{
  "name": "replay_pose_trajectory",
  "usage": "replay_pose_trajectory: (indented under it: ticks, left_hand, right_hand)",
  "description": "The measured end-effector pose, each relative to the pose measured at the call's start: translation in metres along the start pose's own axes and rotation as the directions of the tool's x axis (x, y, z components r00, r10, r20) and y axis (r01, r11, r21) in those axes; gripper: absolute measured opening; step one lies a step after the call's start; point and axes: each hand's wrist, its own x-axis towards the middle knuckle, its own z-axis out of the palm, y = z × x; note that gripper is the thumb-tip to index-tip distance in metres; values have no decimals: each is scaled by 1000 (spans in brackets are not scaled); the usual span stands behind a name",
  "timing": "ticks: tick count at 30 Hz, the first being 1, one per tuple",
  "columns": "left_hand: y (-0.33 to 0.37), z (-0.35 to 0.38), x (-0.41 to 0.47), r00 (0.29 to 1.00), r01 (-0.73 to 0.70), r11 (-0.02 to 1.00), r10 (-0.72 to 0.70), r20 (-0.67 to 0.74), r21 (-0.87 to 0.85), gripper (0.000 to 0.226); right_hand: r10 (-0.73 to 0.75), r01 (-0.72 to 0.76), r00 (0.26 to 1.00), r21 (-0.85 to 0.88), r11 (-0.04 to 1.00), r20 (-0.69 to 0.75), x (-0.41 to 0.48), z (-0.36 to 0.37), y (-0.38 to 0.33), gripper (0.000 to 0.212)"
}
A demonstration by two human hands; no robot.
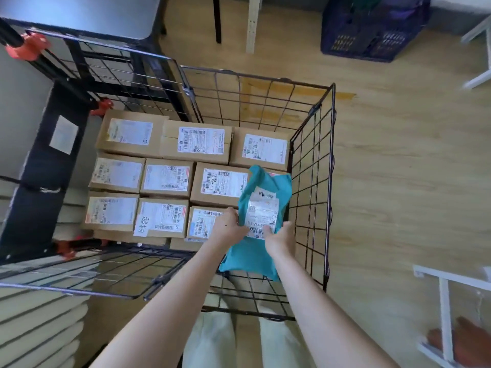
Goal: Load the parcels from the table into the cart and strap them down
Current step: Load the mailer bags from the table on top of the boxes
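Both the left hand [229, 227] and right hand [280, 239] grip a teal mailer [265, 179] with a barcoded label [261, 213] over labelled boxes [167, 179].

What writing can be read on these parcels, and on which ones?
"T12 211": part of a code on the white label of the teal bag; the rest is blurred.
Handwritten characters on a white slip on a front box: unreadable.
Printed labels on the other boxes: barcodes and small print, too blurred.
Sheet on the black panel: no readable text.
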Motion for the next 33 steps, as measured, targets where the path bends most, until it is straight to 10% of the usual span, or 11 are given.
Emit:
replay_pose_trajectory:
  ticks: [19,33]
  left_hand:
    - [-9,22,21,972,-225,957,207,113,182,39]
    - [-5,35,44,979,-185,964,163,124,193,52]
  right_hand:
    - [-47,68,998,-527,847,53,7,-4,14,37]
    - [147,-99,985,-414,905,85,18,4,10,46]
